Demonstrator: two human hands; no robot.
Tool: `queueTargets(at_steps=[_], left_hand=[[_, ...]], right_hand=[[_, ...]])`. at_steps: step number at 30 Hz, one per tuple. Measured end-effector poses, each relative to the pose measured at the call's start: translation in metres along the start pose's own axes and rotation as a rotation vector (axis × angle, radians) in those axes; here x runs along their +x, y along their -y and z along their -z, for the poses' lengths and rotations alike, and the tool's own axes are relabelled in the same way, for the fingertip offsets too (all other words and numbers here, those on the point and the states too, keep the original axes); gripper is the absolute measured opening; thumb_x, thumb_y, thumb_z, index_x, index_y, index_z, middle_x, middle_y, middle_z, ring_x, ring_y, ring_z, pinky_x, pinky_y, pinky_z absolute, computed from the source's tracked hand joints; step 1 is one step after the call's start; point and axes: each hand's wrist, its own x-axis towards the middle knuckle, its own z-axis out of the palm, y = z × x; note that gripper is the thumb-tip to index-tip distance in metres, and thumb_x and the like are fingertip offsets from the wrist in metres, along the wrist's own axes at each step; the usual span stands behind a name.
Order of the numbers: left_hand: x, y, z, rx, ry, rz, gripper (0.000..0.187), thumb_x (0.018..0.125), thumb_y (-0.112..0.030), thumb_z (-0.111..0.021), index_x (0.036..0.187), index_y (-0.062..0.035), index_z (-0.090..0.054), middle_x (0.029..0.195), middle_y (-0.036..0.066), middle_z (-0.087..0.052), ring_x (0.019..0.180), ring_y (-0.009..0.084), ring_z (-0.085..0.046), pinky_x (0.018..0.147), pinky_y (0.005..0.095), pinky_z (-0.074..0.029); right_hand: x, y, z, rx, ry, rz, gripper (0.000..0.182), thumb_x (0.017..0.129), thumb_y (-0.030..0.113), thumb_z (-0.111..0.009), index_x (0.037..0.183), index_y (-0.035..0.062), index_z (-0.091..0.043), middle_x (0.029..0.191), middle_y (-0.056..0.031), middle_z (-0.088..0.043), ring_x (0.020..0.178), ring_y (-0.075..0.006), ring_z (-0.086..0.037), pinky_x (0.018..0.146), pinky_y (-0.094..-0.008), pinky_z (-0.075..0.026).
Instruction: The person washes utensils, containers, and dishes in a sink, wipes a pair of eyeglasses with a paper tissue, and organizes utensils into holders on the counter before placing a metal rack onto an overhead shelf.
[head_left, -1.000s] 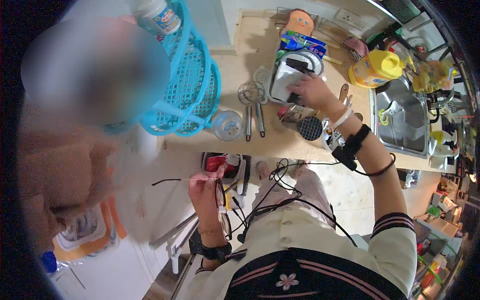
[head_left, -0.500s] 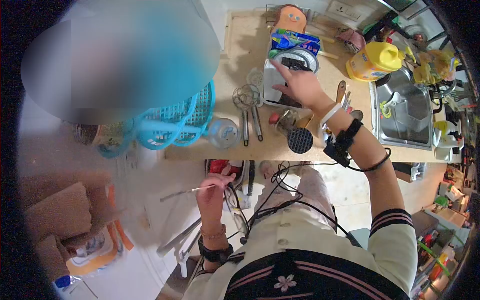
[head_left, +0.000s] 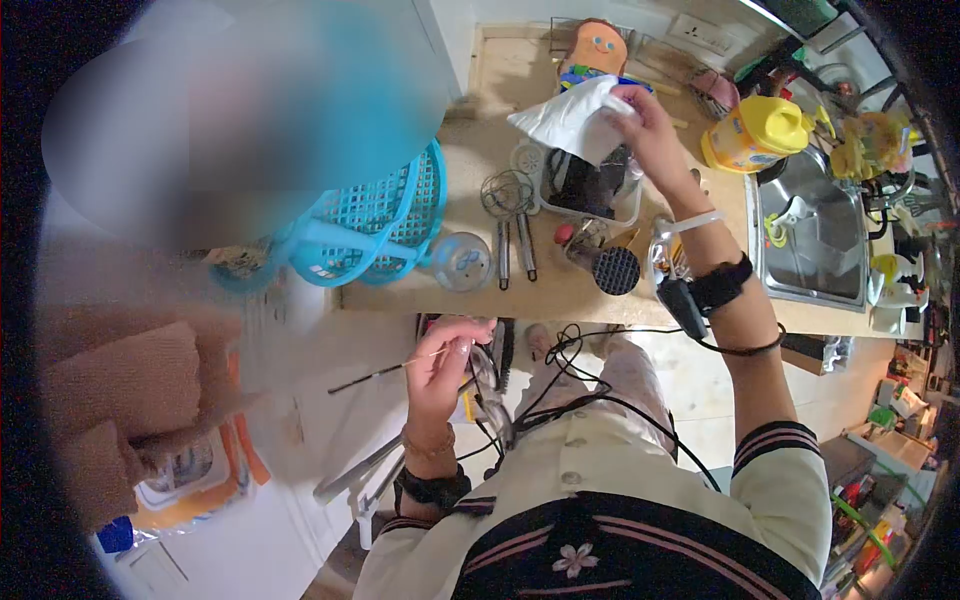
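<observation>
My right hand (head_left: 648,128) pinches a white bag or cloth (head_left: 575,118), lifted above a clear plastic tub (head_left: 628,208) that holds dark items. My left hand (head_left: 445,365) is in front of the counter's edge, with its fingers closed round a thin dark stick (head_left: 372,377) that points left. Two whisks (head_left: 508,195) lie on the counter left of the tub. Below the tub are a glass jar (head_left: 583,243) and a round black gridded piece (head_left: 616,271). Near my right wrist stands a clear container (head_left: 662,262) with utensils.
Blue baskets (head_left: 375,235) and a clear round jar (head_left: 462,262) are at the counter's left. A yellow jug (head_left: 757,134) stands beside the steel sink (head_left: 815,235). A toast-shaped plush (head_left: 597,47) is at the back. Black cables (head_left: 580,385) hang before my body.
The white bag or cloth has come up from the tub in my right hand, which was pointing with nothing in it before. My left hand still has the stick, slightly shifted. The view has moved a little.
</observation>
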Motion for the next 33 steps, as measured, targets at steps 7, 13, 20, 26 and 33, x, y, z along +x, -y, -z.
queueTargets(at_steps=[7,13,20,26,33], left_hand=[[0.017,-0.051,-0.022,-0.069,0.039,-0.038,0.019,0.087,-0.005,-0.041,0.098,0.0041,-0.053,0.078,0.009,-0.053,0.073,0.0159,-0.052,0.081,0.0378,-0.046],[0.061,-0.118,-0.062,-0.034,0.136,-0.059,0.036,0.086,-0.007,-0.045,0.12,0.0014,-0.04,0.083,0.009,-0.055,0.07,0.0115,-0.053,0.064,0.027,-0.05],[0.07,-0.129,-0.098,-0.283,0.386,0.059,0.036,0.083,-0.015,-0.056,0.112,0.0039,-0.045,0.081,0.008,-0.057,0.056,0.0117,-0.056,0.049,0.0235,-0.048],[0.056,-0.125,-0.094,-0.242,0.326,-0.002,0.022,0.084,-0.018,-0.054,0.091,0.0035,-0.052,0.072,0.006,-0.055,0.048,0.0121,-0.054,0.045,0.0234,-0.046],[0.071,-0.108,-0.059,0.051,0.028,-0.083,0.019,0.085,-0.018,-0.052,0.088,0.0003,-0.054,0.072,0.006,-0.059,0.047,0.0113,-0.056,0.043,0.0202,-0.044]], right_hand=[[-0.03,0.116,0.056,0.607,-0.028,-0.038,0.03,0.076,0.009,-0.047,0.105,0.0011,-0.05,0.09,-0.0054,-0.056,0.08,-0.0104,-0.054,0.065,-0.0208,-0.044],[-0.064,0.208,0.054,0.677,0.02,0.031,0.032,0.071,0.016,-0.049,0.099,0.0011,-0.049,0.084,-0.0033,-0.054,0.073,-0.0076,-0.053,0.062,-0.0174,-0.042],[-0.095,0.238,0.036,0.563,0.19,0.081,0.024,0.069,0.009,-0.042,0.091,0.0008,-0.047,0.085,-0.0058,-0.051,0.073,-0.0109,-0.048,0.064,-0.0208,-0.039],[-0.115,0.254,0.016,0.977,-0.184,0.199,0.014,0.074,0.01,-0.036,0.086,0.0037,-0.038,0.082,-0.0094,-0.049,0.081,-0.0203,-0.05,0.086,-0.0324,-0.037],[-0.116,0.23,0.081,1.251,-0.115,0.231,0.009,0.075,0.011,-0.041,0.068,0.0087,-0.037,0.057,0.0016,-0.029,0.049,-0.0106,-0.029,0.048,-0.0245,-0.028]])
